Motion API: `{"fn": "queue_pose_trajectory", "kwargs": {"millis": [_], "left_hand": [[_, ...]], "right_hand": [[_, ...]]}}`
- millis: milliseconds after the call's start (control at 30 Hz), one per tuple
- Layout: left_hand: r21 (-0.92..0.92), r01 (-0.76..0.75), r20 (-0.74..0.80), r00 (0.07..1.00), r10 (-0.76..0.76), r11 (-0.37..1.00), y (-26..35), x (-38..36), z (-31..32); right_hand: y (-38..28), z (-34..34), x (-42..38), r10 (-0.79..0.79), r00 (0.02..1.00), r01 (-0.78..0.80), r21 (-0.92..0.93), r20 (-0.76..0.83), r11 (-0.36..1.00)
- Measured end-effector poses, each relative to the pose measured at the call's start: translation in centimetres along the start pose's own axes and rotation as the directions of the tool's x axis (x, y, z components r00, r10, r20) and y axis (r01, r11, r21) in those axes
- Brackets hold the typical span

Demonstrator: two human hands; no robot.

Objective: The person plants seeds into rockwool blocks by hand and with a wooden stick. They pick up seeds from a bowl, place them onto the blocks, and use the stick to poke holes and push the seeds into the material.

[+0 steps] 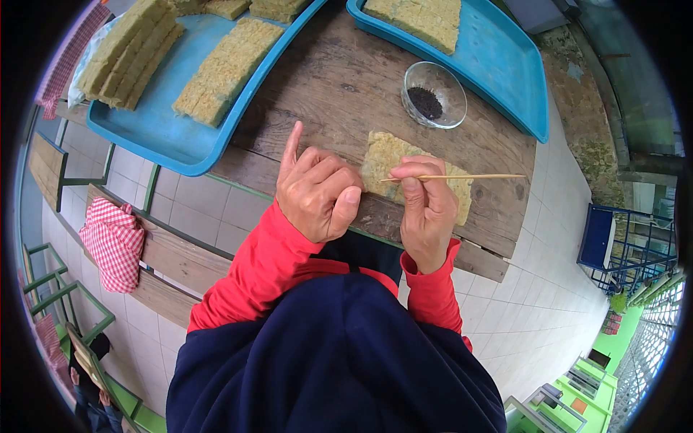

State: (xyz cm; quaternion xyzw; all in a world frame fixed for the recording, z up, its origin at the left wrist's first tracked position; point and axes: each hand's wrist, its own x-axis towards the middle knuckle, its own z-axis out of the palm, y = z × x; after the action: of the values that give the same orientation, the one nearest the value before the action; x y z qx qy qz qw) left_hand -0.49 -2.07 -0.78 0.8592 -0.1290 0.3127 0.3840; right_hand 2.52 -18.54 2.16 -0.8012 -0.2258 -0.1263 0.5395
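On the wooden table lies a yellowish, fibrous rockwool slab (386,151), partly covered by my hands. My right hand (431,213) pinches a thin wooden skewer (484,176) between thumb and fingers, its left tip over the slab and its long end pointing right. At the slab's left edge is my left hand (317,191), back upward, with the little finger stretched out and the other fingers curled in; what they hold, if anything, is hidden. Beyond the slab stands a clear glass bowl (455,108) with small black seeds (424,103) in it.
A blue tray (191,160) at the upper left holds several rockwool slabs (227,71). Another blue tray (498,76) at the upper right carries a slab (426,20). Left of the wooden table (310,79), a red checkered cloth bundle (113,244) sits on a bench (173,263).
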Motion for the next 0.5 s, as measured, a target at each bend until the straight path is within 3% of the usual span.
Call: {"fn": "queue_pose_trajectory", "kwargs": {"millis": [367, 500], "left_hand": [[-0.007, -0.019, -0.022, 1.000, 0.019, 1.000, 0.06, 0.13, 0.11], [-0.003, -0.023, -0.018, 1.000, 0.023, 1.000, -0.01, 0.06, 0.14]], "right_hand": [[0.08, 0.10, 0.09, -0.086, 0.995, 0.091, -0.098, 0.057, 0.991], [-0.04, 0.09, -0.03, -0.025, 0.999, 0.026, -0.048, 0.025, 0.998]]}}
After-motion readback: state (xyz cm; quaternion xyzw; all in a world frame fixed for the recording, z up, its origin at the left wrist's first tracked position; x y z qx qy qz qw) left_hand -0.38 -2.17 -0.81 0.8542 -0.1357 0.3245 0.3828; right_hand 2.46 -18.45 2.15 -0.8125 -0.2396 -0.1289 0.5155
